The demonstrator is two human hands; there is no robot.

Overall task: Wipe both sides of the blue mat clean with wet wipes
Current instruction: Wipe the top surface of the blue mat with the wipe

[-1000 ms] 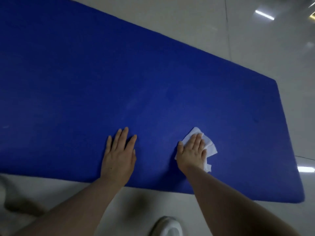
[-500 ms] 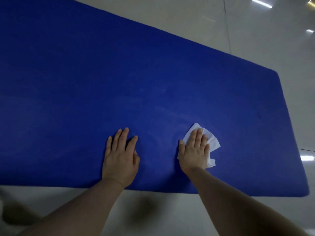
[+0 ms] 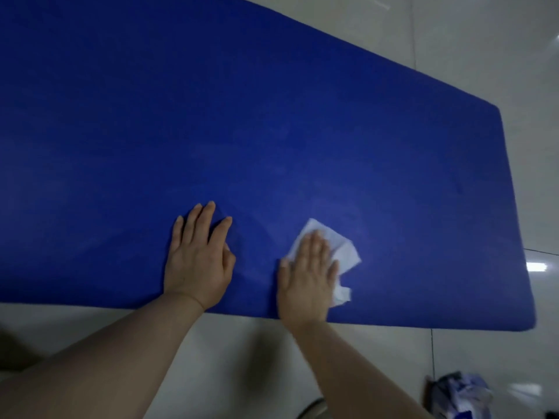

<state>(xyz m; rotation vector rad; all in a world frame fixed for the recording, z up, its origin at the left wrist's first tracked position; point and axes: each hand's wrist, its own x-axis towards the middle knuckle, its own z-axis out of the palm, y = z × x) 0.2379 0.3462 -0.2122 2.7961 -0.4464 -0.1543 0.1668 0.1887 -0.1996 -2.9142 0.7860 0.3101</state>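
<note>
A large blue mat lies flat on a pale tiled floor and fills most of the view. My left hand rests flat on the mat near its front edge, fingers straight and spread. To its right, my right hand presses a crumpled white wet wipe flat against the mat. The wipe sticks out past the fingertips and along the right side of the hand. The mat's right end and front edge are in sight; its left end runs out of view.
Glossy pale floor tiles surround the mat, with light reflections on the right. A crumpled blue-and-white packet or bag lies on the floor at the bottom right. A dark shape sits at the bottom left edge.
My right hand with the wipe has shifted slightly along the mat near the front edge. My left hand has stayed planted. The view has tilted, bringing the packet at the bottom right into sight.
</note>
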